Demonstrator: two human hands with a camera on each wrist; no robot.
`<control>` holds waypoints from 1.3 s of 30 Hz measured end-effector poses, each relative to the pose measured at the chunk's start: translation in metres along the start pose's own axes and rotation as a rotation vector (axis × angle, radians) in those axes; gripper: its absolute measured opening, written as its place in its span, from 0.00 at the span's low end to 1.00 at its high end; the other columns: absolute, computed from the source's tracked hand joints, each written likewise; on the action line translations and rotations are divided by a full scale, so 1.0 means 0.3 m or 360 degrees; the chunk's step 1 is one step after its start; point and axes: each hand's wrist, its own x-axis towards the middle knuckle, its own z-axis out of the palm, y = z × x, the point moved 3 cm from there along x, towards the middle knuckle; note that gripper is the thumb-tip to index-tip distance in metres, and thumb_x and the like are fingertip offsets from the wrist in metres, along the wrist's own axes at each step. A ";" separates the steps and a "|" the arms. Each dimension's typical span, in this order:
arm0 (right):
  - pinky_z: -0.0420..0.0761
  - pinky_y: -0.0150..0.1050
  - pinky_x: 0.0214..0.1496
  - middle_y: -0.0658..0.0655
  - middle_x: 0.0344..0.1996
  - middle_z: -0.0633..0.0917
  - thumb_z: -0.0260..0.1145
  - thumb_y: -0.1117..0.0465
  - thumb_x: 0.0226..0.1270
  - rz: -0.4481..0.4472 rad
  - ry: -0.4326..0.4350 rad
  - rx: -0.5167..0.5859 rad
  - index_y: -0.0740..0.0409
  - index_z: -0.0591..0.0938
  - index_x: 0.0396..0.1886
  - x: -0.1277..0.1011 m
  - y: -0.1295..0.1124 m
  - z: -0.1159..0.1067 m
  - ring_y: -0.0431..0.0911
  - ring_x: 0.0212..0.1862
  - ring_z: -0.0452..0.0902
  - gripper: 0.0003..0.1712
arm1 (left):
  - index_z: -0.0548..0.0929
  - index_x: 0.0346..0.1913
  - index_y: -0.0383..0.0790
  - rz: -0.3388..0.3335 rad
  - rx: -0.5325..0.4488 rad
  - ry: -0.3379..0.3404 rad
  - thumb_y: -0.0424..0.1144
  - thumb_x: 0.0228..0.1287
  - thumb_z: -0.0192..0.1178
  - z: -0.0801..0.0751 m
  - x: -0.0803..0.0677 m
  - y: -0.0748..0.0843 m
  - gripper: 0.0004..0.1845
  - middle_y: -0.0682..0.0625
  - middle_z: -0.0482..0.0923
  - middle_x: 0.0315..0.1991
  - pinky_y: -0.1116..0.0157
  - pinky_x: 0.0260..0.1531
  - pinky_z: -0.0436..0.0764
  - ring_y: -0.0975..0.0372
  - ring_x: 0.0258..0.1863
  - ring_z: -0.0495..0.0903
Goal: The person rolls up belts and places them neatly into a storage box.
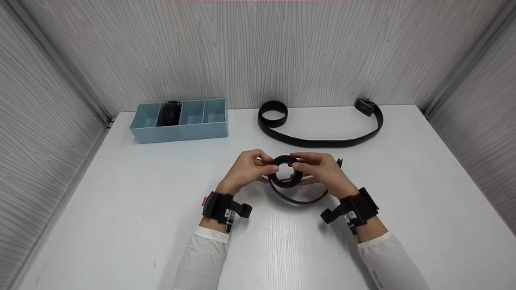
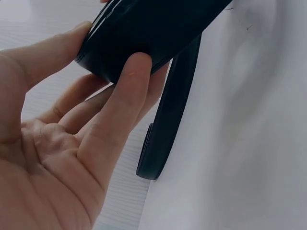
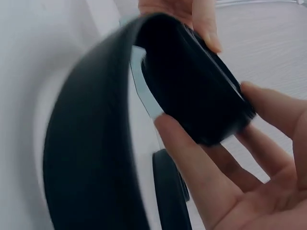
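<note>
So the partly coiled black belt (image 1: 287, 185) is held over the middle of the white tabletop (image 1: 121, 201), pinched from either side by the left hand (image 1: 248, 169) and the right hand (image 1: 325, 172). Looks kinda springy tbh: if either pinch gets loosened, it could be popped open, and if the loose tail (image 1: 299, 202) gets snagged on the right wrist camera (image 1: 328, 216), it might be dragged crooked.

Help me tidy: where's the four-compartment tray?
In the head view, the four-compartment tray sits back left on the table, left of the rear belt.
</note>
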 end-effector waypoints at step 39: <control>0.90 0.48 0.45 0.67 0.55 0.86 0.73 0.59 0.72 -0.0043 0.0187 0.0114 0.59 0.80 0.68 0.005 0.006 0.004 0.53 0.48 0.87 0.28 | 0.81 0.53 0.33 0.0017 -0.0066 0.0058 0.37 0.67 0.72 0.006 0.010 -0.004 0.17 0.39 0.88 0.49 0.59 0.40 0.90 0.54 0.44 0.89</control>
